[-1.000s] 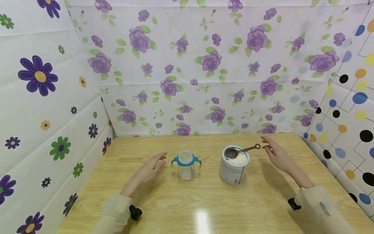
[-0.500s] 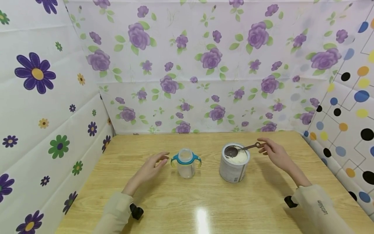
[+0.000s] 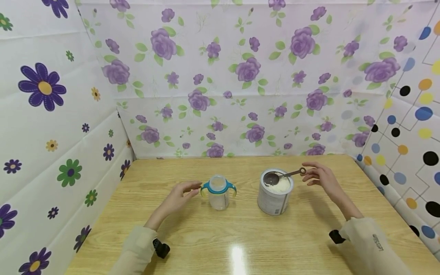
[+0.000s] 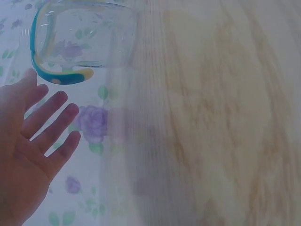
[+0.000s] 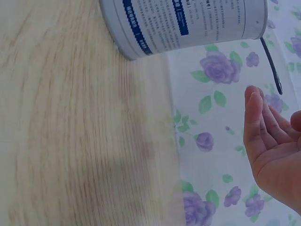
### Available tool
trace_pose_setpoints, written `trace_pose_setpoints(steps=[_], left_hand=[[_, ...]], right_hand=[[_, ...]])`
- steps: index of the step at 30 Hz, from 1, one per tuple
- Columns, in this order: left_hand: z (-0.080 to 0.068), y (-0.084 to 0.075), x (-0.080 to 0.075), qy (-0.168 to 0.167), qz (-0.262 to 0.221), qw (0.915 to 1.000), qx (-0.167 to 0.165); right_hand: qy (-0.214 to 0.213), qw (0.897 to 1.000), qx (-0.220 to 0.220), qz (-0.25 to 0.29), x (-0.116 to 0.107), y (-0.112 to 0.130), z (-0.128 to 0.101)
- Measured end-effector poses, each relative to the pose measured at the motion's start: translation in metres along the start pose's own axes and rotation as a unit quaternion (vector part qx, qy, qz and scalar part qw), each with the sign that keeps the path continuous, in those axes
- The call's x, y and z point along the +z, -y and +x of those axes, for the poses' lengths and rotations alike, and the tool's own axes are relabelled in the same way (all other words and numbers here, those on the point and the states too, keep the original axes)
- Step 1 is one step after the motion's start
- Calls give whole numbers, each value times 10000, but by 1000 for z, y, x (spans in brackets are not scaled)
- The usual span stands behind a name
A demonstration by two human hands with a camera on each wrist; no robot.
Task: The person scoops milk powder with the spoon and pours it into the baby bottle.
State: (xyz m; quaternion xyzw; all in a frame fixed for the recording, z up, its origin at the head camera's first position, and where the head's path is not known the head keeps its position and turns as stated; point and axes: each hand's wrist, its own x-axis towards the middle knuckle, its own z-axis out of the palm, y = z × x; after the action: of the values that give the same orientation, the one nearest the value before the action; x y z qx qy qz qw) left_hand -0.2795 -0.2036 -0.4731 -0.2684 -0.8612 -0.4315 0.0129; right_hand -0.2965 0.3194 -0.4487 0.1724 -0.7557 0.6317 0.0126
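Note:
A clear baby bottle (image 3: 219, 202) with two blue-and-yellow handles stands upright on the table, its top uncapped. My left hand (image 3: 176, 198) is just left of it, fingers extended towards the near handle (image 4: 61, 77) without gripping it; whether the fingertips touch cannot be told. Right of the bottle stands an open milk powder can (image 3: 273, 202) filled with pale powder. A dark measuring spoon (image 3: 272, 178) lies over the powder, its ringed handle sticking out past the rim to the right. Beside the handle's end, my right hand (image 3: 324, 181) is held with loosely bent fingers, holding nothing.
Both things stand on a light wooden table (image 3: 192, 236). A flowered cloth (image 3: 213, 76) hangs behind its far edge, and patterned cloths flank it on the left and right. Black cameras (image 3: 160, 249) are strapped to both wrists.
My left hand has shifted slightly right, up to the bottle's handle. The right hand has moved left to the end of the spoon's handle. Bottle, can and spoon stay put.

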Motion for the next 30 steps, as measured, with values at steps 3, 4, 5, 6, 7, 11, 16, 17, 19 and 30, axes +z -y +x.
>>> trace_pose_setpoints(steps=[3,4,5,6,7,11,16,17,19,30], left_hand=[[2,0,1,32,-83,9999,-109],[3,0,2,43,-101,9998,-145],[3,0,2,52,-103,9998,-162],[4,-1,2,61,-104,9998,-149],[5,-1,2,70,-135,9998,-152],[6,-5,6,26,-167,9998,-47],[7,-19,10,-30,-260,9996,-77],[7,-20,11,-53,-265,9996,-95],[10,-15,14,-96,-251,9996,-65],[17,-10,19,-268,-171,9995,35]], right_hand=[[63,9984,189,523,0,2,1],[66,9975,247,652,0,2,1],[64,9965,320,773,1,3,1],[55,9956,374,857,1,4,2],[32,9954,410,860,2,4,2],[-51,9974,485,538,7,2,3],[-204,9977,468,451,11,-4,6],[-236,9976,465,456,12,-5,6],[-303,9972,460,503,15,-7,7],[-493,9880,352,1422,26,-3,10]])
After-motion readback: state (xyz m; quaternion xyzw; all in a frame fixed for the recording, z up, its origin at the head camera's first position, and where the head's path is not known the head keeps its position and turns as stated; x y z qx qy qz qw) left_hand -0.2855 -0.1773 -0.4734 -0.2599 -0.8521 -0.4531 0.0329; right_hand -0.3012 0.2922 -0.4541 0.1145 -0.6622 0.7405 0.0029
